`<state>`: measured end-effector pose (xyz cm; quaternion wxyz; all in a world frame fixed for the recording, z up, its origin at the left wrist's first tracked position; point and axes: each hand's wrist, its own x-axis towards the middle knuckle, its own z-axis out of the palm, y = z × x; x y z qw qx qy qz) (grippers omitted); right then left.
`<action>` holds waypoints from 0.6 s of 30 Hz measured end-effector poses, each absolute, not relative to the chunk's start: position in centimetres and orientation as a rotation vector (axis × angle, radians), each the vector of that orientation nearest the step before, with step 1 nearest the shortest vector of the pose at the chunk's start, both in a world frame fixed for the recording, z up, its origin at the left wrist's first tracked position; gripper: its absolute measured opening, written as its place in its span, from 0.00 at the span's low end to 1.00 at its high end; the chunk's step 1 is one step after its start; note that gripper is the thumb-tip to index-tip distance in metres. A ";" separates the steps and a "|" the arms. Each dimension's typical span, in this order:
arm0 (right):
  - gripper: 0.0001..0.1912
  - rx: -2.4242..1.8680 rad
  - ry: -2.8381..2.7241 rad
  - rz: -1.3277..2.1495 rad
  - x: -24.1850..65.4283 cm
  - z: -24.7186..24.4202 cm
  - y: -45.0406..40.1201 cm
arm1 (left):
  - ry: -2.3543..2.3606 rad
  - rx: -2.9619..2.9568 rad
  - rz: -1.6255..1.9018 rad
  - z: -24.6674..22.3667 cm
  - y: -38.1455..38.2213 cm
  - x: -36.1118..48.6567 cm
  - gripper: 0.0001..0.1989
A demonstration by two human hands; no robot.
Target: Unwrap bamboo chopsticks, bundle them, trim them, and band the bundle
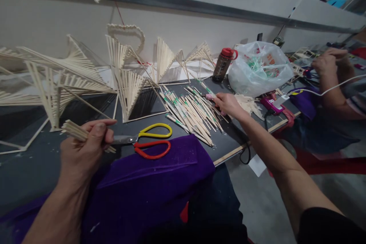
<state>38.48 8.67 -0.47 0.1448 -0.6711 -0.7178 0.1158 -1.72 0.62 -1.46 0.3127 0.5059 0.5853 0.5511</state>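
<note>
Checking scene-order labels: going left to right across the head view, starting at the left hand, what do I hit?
Left hand → scissors → loose pile of sticks → red-lidded bottle → plastic bag → another person's hands.

No text is legible: white marks on the bottle and green print on the wrappers are too small.

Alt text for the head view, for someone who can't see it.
Left hand grips a bundle of thin pale sticks; the right hand reaches to a pile of sticks, some in green-marked wrappers. Scissors lie nearby; fanned stick structures stand behind.
</note>
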 end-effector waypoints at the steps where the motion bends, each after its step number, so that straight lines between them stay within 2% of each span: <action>1: 0.20 -1.944 -2.127 0.210 38.4 -0.8 8.6 | 1.547 1.334 1.451 -1.4 0.6 -1.7 0.14; 4: 0.18 -1.945 -2.222 -0.011 37.9 -1.4 8.6 | 1.560 1.331 1.470 -1.4 0.7 -1.5 0.14; 12: 0.18 -2.056 -2.308 0.009 35.9 -1.2 8.8 | 1.556 1.342 1.462 -1.5 0.7 -1.4 0.14; 18: 0.17 -2.012 -2.315 -0.354 33.9 -0.4 9.4 | 1.517 1.354 1.447 -1.2 0.5 -1.4 0.14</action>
